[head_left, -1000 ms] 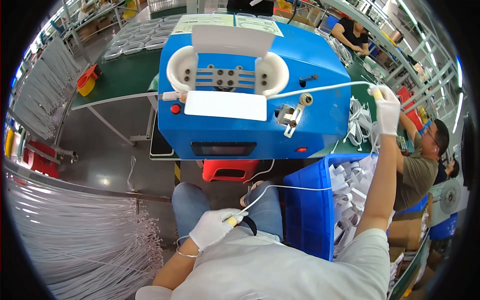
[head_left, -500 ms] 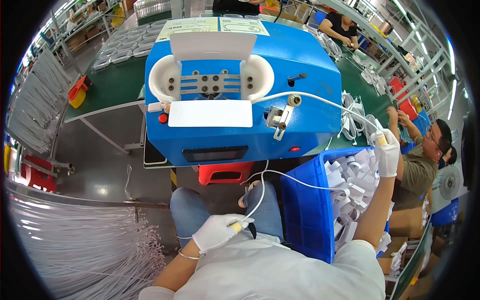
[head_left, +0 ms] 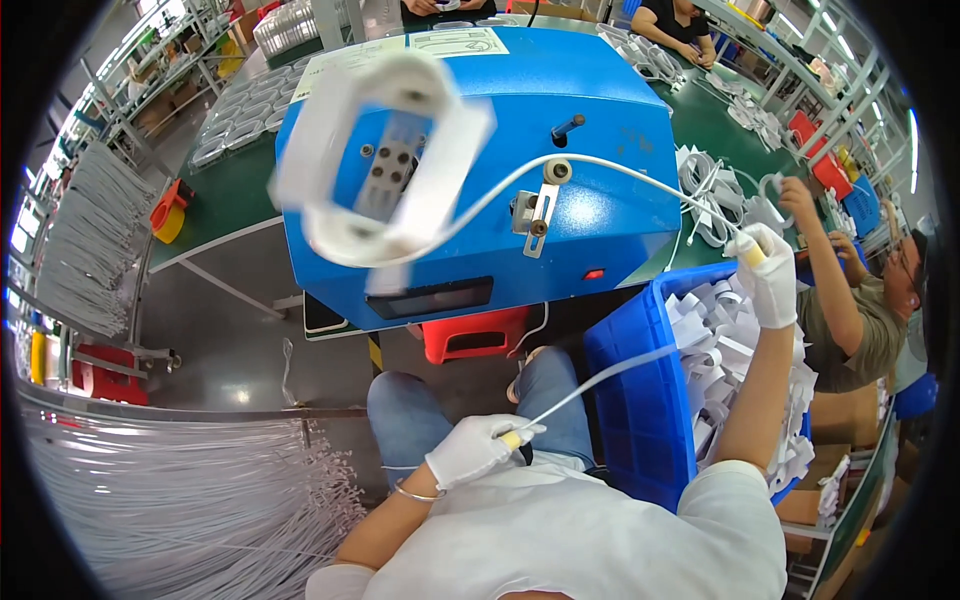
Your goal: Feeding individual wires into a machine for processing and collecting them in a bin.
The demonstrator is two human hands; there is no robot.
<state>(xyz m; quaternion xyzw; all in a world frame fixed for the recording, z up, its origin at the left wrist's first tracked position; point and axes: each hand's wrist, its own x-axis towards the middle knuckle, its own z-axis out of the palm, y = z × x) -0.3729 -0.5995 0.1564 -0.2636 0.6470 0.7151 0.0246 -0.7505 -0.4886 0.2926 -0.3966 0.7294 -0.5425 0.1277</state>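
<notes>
A white cable (head_left: 620, 171) runs from the winding head over a small guide roller (head_left: 558, 172) to my right hand (head_left: 768, 277). That gloved hand is closed around the cable, above the right-hand bin. My left hand (head_left: 474, 453), also gloved, pinches a stretch of white cable low over my lap; this stretch leads up and right to the bin's edge, slightly blurred. Both gloves show pale yellow fingertip covers. On the blue machine (head_left: 632, 110) the white winding head (head_left: 330, 150) is tilted and smeared by motion. Cable wrapped on it cannot be made out clearly.
A blue bin (head_left: 635, 400) full of white curled strips stands at my right. Many white cables (head_left: 180, 480) lie at lower left. Coiled cables (head_left: 705, 185) rest on the green table. A red stool (head_left: 475, 335) sits below the machine. A co-worker (head_left: 860, 300) works at right.
The winding head has turned from level to tilted and is now blurred. My left hand has shifted slightly right and up with the cable; my right hand still grips its cable.
</notes>
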